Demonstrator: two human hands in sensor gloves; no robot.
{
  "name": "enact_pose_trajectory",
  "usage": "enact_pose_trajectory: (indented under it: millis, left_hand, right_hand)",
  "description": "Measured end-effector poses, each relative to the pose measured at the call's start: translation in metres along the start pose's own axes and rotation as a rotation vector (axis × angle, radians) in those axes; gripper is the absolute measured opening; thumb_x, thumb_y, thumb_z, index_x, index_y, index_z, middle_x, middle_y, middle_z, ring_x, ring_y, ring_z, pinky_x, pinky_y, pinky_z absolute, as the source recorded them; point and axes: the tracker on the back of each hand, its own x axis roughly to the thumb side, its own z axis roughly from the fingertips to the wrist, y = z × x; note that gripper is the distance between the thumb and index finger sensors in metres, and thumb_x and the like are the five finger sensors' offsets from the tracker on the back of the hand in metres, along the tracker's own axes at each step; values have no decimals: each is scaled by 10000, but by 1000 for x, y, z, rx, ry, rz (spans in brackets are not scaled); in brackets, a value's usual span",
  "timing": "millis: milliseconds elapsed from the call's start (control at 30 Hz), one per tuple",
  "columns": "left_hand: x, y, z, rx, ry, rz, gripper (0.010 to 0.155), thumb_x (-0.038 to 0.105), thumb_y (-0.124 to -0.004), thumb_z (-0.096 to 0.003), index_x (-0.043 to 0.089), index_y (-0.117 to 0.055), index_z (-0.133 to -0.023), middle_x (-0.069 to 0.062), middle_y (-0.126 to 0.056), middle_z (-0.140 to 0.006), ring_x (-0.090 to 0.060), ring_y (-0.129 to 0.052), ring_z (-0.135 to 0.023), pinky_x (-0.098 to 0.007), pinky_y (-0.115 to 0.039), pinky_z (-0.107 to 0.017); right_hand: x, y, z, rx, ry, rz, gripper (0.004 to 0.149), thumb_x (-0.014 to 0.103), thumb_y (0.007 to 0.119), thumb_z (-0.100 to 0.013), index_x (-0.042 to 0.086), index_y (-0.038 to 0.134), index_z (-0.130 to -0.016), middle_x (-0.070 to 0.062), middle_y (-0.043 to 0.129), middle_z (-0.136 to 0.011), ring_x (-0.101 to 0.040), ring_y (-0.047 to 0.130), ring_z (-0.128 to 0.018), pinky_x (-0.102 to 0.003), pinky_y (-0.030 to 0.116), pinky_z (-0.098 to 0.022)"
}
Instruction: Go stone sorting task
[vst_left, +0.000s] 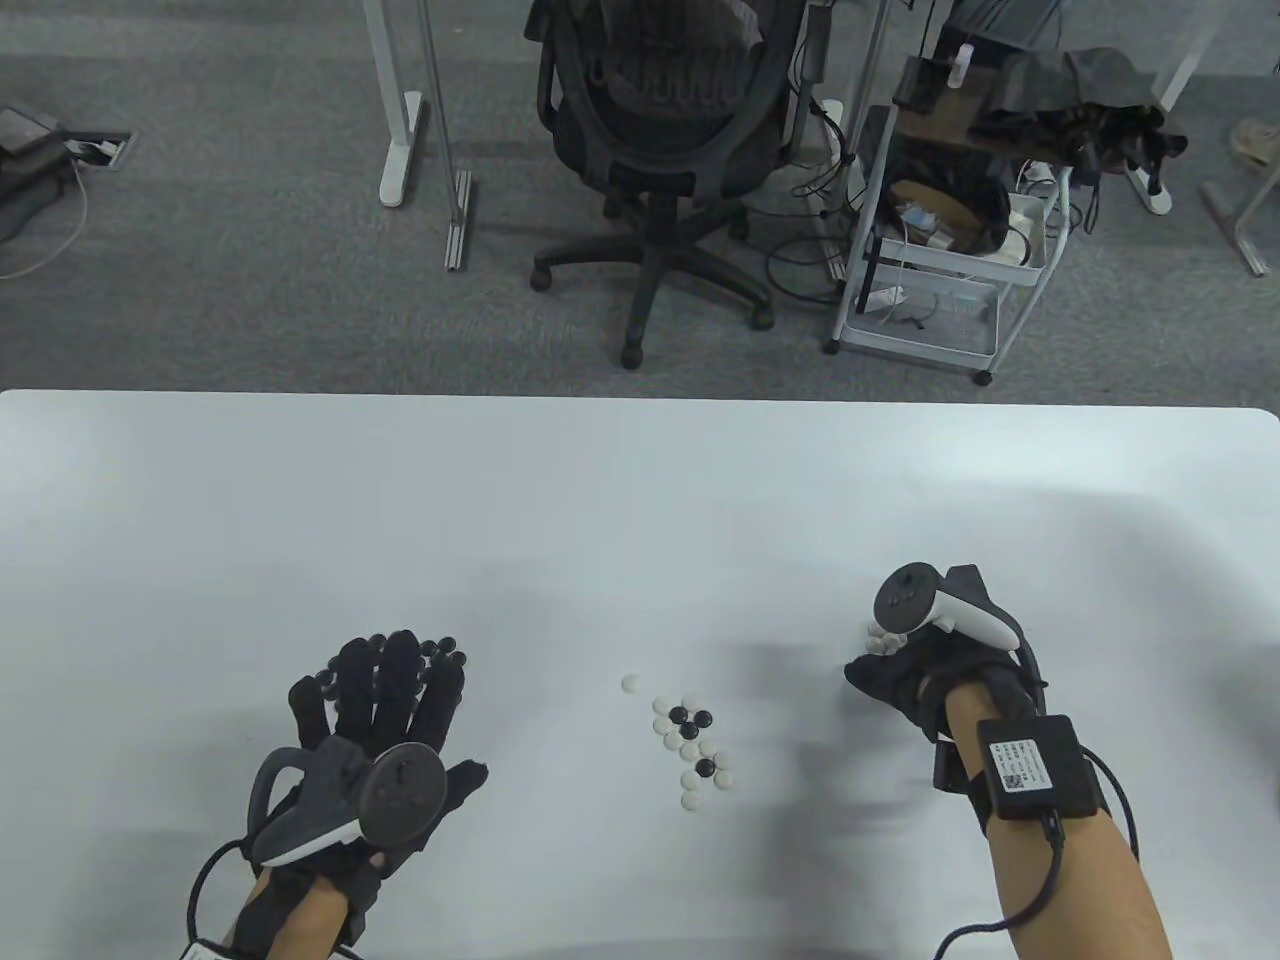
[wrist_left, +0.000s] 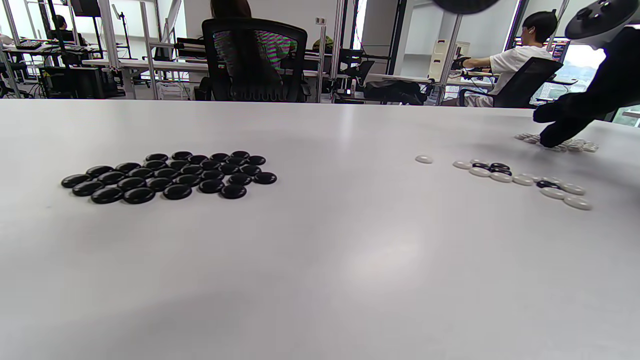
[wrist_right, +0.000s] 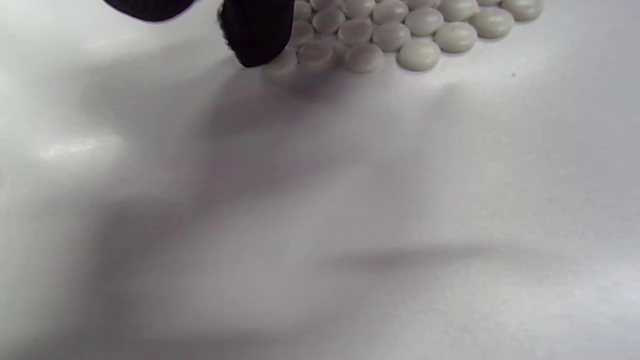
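A pile of black stones (wrist_left: 165, 175) lies at the table's left; in the table view only its far edge (vst_left: 440, 650) shows past my left hand (vst_left: 385, 690). That hand is held flat over the pile, fingers straight and spread. White stones (wrist_right: 400, 30) form a pile at the right (vst_left: 880, 640). My right hand (vst_left: 890, 668) reaches down to them, and one fingertip (wrist_right: 257, 35) touches the pile's near edge with nothing between finger and thumb. A mixed cluster of white and black stones (vst_left: 690, 745) lies between the hands.
The white table (vst_left: 600, 500) stretches bare towards its far edge. Beyond it stand an office chair (vst_left: 660, 120) and a wire cart (vst_left: 940, 250) on the carpet. One white stone (vst_left: 631, 684) lies apart at the cluster's left.
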Motion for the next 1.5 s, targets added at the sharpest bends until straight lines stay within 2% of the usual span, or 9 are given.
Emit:
enact_pose_trajectory:
  millis: [133,267,467,700,867,1000,1300,1500]
  left_hand:
    - [0,0,0,3,-1,2,783,536,-448,-623,96,-146,-1195,-366,93,-1154,-630,122,-922,-856,-22,-530]
    - [0,0,-1,-5,2,-1,782,536,-449,-623,99,-144,-1195,-364,92,-1155,-629,122,-923,-856,-22,-530]
    - [0,1,0,5,-2,6,783,535,-452,-626,98,-139,-1194,-366,93,-1154,-629,122,-923,-856,-22,-531]
    - [-1,1,1,12,-3,11,783,534,-457,-627,97,-140,-1194,-365,93,-1154,-629,122,-923,-856,-22,-530]
    - [-2,1,1,14,-3,10,779,532,-459,-628,99,-144,-1194,-365,91,-1154,-629,120,-923,-855,-23,-531]
    - [-3,-2,-1,-3,3,8,780,533,-459,-628,99,-143,-1194,-365,91,-1154,-628,122,-923,-855,-22,-531]
    - [-2,-2,-2,-2,0,-3,779,532,-461,-628,100,-146,-1194,-364,90,-1154,-628,120,-923,-855,-22,-531]
    - [-3,-2,-1,-3,4,4,779,531,-462,-629,99,-145,-1195,-363,90,-1155,-628,121,-925,-854,-21,-531]
  right_hand:
    - [29,-2,22,-23,-130,35,610,503,501,-553,232,601,-1090,-251,6,-1102,-554,-104,-879,-809,55,-545]
    - [64,13,41,57,-230,135,620,505,502,-556,223,584,-1101,-252,-5,-1101,-554,-107,-880,-810,57,-549]
    - [103,48,42,139,-318,270,637,511,494,-555,229,496,-1126,-263,-46,-1081,-559,-111,-875,-813,60,-547]
    - [119,75,36,205,-363,313,648,516,497,-554,232,445,-1134,-267,-73,-1068,-560,-131,-868,-814,58,-545]
    - [109,87,34,212,-350,340,629,502,508,-561,256,363,-1122,-271,-78,-1062,-563,-112,-869,-814,60,-545]
    - [91,89,42,187,-329,361,618,500,515,-559,266,385,-1116,-267,-73,-1065,-558,-112,-873,-813,58,-547]
    - [1,56,38,101,-62,205,593,492,532,-566,265,448,-1107,-252,-56,-1077,-552,-132,-870,-811,43,-547]
    - [-21,43,25,57,15,128,605,497,527,-564,268,408,-1112,-253,-75,-1069,-549,-144,-864,-808,34,-545]
